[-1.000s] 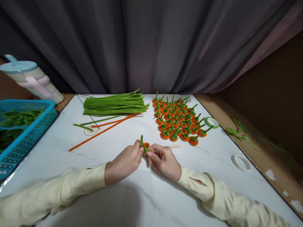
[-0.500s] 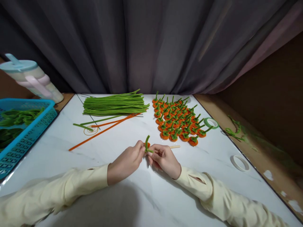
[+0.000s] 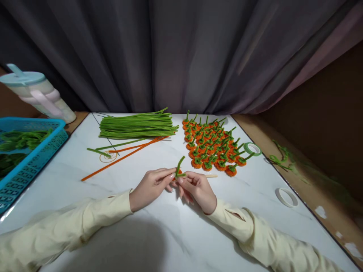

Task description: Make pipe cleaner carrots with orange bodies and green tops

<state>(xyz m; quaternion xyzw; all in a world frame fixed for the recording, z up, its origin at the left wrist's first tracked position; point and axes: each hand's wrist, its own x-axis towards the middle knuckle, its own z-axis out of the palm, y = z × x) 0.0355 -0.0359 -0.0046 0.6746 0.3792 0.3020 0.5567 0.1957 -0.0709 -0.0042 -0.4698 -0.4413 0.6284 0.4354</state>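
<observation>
Just above the desk (image 3: 198,241), a small orange piece (image 3: 180,172) sits between the left hand (image 3: 149,189) and right hand (image 3: 200,189), each closed in a fine pinch on it. Uneven pressure could twist its green stem (image 3: 180,164) askew. It looks fuzzy, mostly hidden, the stem tilting upward. Similar stemmed pieces (image 3: 211,146) cluster beyond the right hand.

The hands (image 3: 150,188) partly hide the orange piece (image 3: 180,172).
</observation>
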